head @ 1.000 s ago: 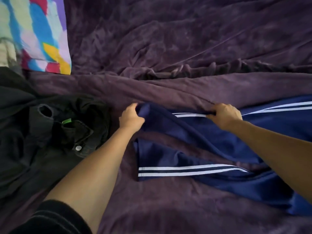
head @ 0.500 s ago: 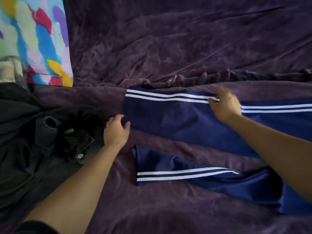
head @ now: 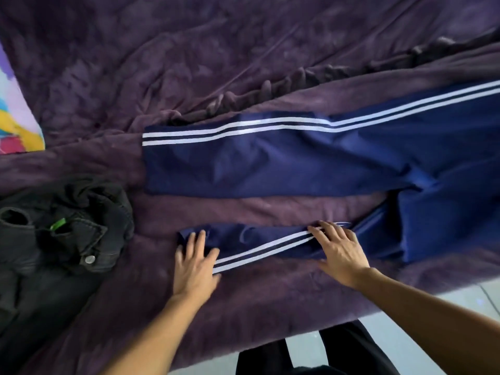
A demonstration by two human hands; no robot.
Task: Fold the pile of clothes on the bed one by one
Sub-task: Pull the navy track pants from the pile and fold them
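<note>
Navy track pants (head: 311, 163) with two white side stripes lie spread across the purple bed cover (head: 243, 60). The far leg is flat and smooth. The near leg (head: 259, 240) is narrower and rumpled. My left hand (head: 195, 262) lies flat on that near leg's cuff, fingers apart and blurred. My right hand (head: 339, 249) rests flat on the same leg's stripes further right, fingers spread. Neither hand grips the cloth. A pile of black clothes (head: 62, 236), with dark jeans showing a metal button on top, sits at the left.
A bright multicoloured pillow (head: 19, 125) lies at the far left edge. The bed's near edge (head: 297, 331) runs across the bottom, with pale floor and my dark trouser legs (head: 311, 353) below it. A ridge of bunched cover (head: 270, 90) runs behind the pants.
Both hands left the far leg, now laid flat, and came down onto the near leg. The view shifted so the bed edge and floor show.
</note>
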